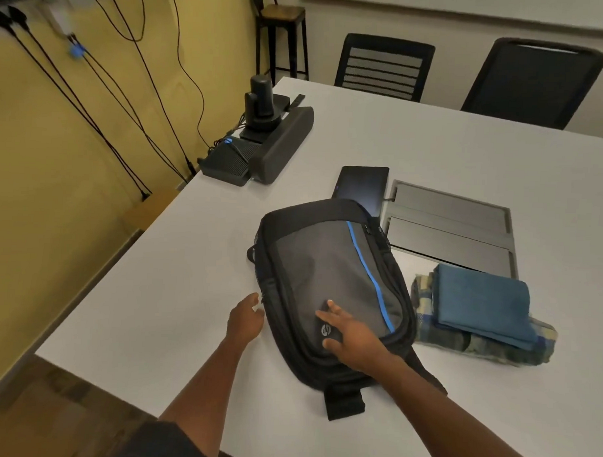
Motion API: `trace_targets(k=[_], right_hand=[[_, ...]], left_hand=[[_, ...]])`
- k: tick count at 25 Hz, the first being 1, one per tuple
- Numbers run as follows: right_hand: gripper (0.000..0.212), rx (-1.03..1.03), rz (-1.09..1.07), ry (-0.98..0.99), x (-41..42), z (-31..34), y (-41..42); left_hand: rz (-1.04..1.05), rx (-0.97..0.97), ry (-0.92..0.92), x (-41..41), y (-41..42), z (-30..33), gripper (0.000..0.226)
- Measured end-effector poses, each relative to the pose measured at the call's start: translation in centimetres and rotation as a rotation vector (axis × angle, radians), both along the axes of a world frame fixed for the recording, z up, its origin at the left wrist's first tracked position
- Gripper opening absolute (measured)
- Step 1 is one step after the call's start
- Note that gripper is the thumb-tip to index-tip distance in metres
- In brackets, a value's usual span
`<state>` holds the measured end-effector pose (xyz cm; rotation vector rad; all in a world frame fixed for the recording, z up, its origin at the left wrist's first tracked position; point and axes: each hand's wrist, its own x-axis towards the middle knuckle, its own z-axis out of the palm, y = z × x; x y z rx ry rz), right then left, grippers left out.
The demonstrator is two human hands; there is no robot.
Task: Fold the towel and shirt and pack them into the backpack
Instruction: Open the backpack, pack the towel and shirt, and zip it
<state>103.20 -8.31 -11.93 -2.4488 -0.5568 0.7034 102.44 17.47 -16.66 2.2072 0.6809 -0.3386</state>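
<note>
- The shirt (487, 347), a plaid fold, lies mostly under the blue towel (482, 303), so only its edges show.
- The tablet (361, 186) has its near end covered by the top of the backpack (326, 273).
- The backpack's zips are too dark to tell whether they are open or closed, and its straps are hidden beneath it apart from one black tab at the near end.
- The right hand (349, 336) covers part of the bag's front pocket beside the logo.
- The left hand (245, 318) sits at the bag's edge; whether its fingertips touch the fabric cannot be told.
- The far right chair (530, 82) is blurred, and the cables (93, 84) on the wall run out of the top edge.
</note>
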Motion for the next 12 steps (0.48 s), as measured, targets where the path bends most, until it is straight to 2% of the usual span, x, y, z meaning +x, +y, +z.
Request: trace_targets(k=[4,7,12], right_hand=[[0.063,-0.018,-0.017,0.056,0.5,-0.2,1.3],[0.063,-0.044,-0.02,0.062,0.6,-0.4,1.7],[0.063,-0.108,-0.015,0.091,0.6,-1.1,2.3]], left_hand=[[-0.034,0.032,0.013,1.5,0.7,-0.7,0.019],[0.005,-0.013,0.013,1.9,1.8,-1.5,0.016],[-0.19,0.287,-0.069,1.3,1.7,-0.5,0.017]])
